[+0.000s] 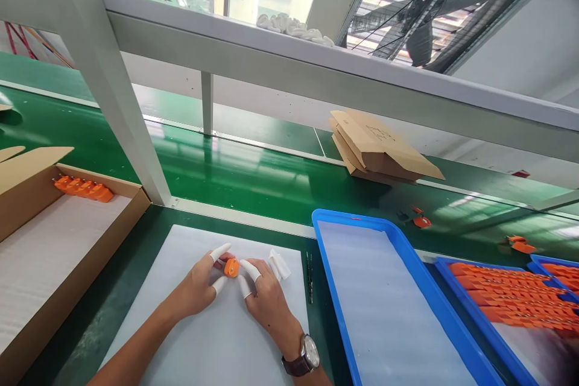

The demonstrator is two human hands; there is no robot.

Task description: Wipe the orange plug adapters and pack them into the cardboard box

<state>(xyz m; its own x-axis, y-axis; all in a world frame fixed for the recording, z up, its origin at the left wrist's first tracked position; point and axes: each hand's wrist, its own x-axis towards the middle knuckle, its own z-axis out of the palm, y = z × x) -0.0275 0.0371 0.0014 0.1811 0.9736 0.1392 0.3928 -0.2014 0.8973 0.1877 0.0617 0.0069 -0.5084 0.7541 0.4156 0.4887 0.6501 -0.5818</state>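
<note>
Orange pc (pixel 232 267) btwn L fingers (pixel 220 251) & R fingers (pixel 250 269), over wht sheet (pixel 199 353).

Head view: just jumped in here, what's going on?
A person's two hands are at a small orange piece over a white sheet. The left hand touches it; the right hand is close beside it, though contact is hard to tell. A row of orange pieces sits in the cardboard box at left, and a lined blue tray lies at right.
</note>
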